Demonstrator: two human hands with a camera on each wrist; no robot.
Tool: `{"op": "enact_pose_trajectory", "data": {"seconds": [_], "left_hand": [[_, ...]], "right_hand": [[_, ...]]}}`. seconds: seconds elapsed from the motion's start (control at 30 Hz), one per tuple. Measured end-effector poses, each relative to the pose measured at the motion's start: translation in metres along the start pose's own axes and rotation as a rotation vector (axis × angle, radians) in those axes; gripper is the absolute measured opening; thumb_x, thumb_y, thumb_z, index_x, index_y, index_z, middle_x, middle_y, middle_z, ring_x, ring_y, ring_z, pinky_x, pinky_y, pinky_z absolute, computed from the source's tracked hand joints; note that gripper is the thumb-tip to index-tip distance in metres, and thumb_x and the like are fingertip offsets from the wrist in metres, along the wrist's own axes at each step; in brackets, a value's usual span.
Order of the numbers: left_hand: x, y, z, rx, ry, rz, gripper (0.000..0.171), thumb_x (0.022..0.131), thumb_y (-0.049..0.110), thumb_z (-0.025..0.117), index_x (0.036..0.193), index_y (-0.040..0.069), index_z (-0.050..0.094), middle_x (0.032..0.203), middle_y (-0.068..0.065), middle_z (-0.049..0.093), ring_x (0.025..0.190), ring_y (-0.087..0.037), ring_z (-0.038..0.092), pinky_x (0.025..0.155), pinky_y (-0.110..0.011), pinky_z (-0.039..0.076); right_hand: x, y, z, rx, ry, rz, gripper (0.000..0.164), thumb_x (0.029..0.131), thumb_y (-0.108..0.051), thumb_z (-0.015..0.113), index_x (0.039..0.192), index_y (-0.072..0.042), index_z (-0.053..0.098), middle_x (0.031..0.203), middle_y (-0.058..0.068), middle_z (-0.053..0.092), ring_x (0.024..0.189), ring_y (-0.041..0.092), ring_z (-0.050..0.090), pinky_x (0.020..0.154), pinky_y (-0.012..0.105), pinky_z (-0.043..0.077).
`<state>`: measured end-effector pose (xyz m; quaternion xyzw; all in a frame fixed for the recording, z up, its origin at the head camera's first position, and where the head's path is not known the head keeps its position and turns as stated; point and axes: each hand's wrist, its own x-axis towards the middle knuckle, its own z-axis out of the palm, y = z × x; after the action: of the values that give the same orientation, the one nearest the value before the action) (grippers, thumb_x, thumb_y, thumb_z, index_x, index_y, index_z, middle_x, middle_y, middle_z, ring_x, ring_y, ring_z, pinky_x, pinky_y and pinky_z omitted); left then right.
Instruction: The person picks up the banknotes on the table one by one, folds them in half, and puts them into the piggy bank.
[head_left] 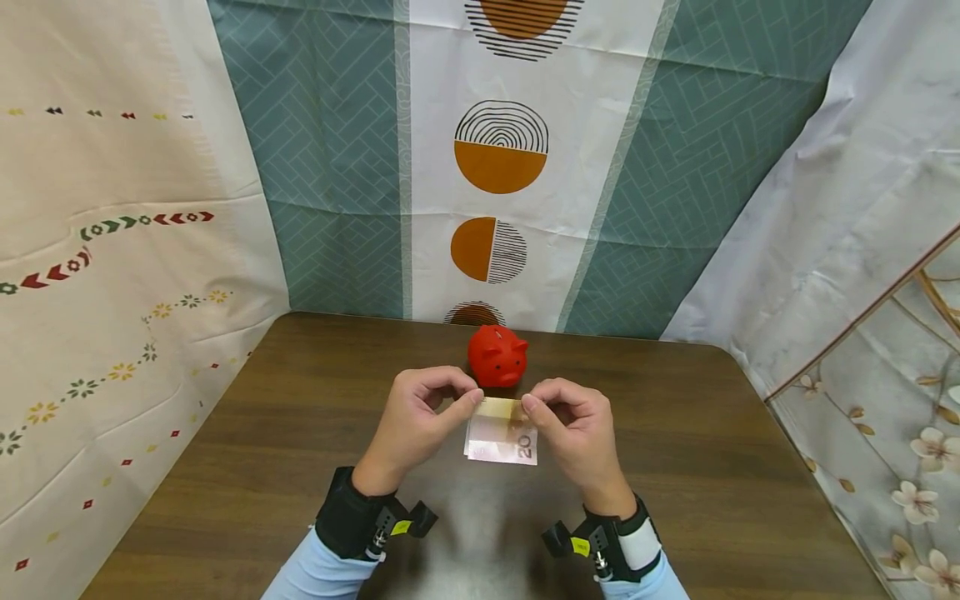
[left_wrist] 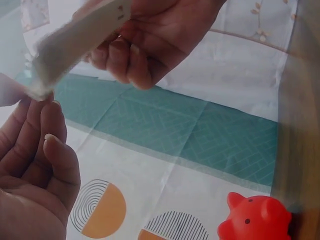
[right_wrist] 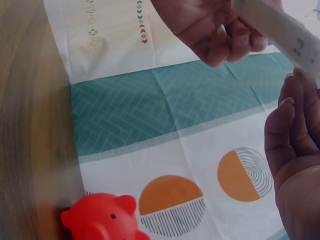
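Pinching a folded-looking banknote (head_left: 502,439) by its upper corners, the left hand (head_left: 420,425) and right hand (head_left: 581,429) are gripping tight between thumb and fingers, holding it over the table (head_left: 712,450), on the near side of the red piggy bank (head_left: 495,358). It's probably feeling super light, kinda floppy, easily creased, so corners are seeming like decent grab spots.

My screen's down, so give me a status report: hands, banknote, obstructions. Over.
Left hand and right hand pinching the banknote by its far corners. Held off the table, apparently folded. Red piggy bank just beyond; nothing seen blocking.
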<state>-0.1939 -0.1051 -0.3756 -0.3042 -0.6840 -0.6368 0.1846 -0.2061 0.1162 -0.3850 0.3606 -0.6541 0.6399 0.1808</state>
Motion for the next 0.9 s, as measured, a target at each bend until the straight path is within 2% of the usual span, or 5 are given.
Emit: {"op": "enact_pose_trajectory", "data": {"seconds": [0.2, 0.4, 0.73, 0.9], "left_hand": [[0.0, 0.0008, -0.0017, -0.002, 0.007, -0.013, 0.011, 0.092, -0.004, 0.067, 0.086, 0.003, 0.072, 0.077, -0.011, 0.068, 0.069, -0.013, 0.057, 0.057, -0.025, 0.051], [0.0002, -0.0011, -0.0009, -0.001, 0.022, -0.001, 0.012, 0.092, -0.005, 0.066, 0.085, 0.002, 0.072, 0.077, -0.012, 0.067, 0.069, -0.014, 0.056, 0.057, -0.024, 0.049], [0.0001, -0.0008, 0.0015, 0.004, 0.043, -0.037, 0.01, 0.092, -0.004, 0.067, 0.087, 0.004, 0.072, 0.08, -0.011, 0.068, 0.071, -0.015, 0.058, 0.06, -0.025, 0.053], [0.0003, 0.0, 0.0029, 0.006, 0.026, -0.045, 0.009, 0.092, -0.003, 0.068, 0.089, 0.004, 0.073, 0.081, -0.011, 0.07, 0.07, -0.014, 0.058, 0.06, -0.026, 0.054]], "right_hand": [[-0.0005, 0.0014, -0.0035, 0.03, 0.01, 0.007, 0.012, 0.091, 0.014, 0.062, 0.09, 0.005, 0.07, 0.077, 0.005, 0.064, 0.067, 0.015, 0.053, 0.051, 0.025, 0.045], [0.0003, -0.0008, -0.0042, -0.001, 0.027, 0.035, 0.011, 0.092, 0.013, 0.061, 0.09, 0.006, 0.07, 0.077, 0.004, 0.064, 0.066, 0.014, 0.052, 0.051, 0.025, 0.044], [0.0001, -0.0026, -0.0015, -0.032, 0.07, 0.079, 0.012, 0.092, 0.011, 0.062, 0.087, 0.004, 0.069, 0.077, 0.0, 0.064, 0.063, 0.013, 0.049, 0.05, 0.026, 0.041], [-0.0005, -0.0008, -0.0004, -0.041, 0.063, 0.071, 0.011, 0.092, 0.011, 0.063, 0.089, 0.004, 0.07, 0.077, 0.001, 0.066, 0.063, 0.013, 0.05, 0.05, 0.024, 0.044]]}}
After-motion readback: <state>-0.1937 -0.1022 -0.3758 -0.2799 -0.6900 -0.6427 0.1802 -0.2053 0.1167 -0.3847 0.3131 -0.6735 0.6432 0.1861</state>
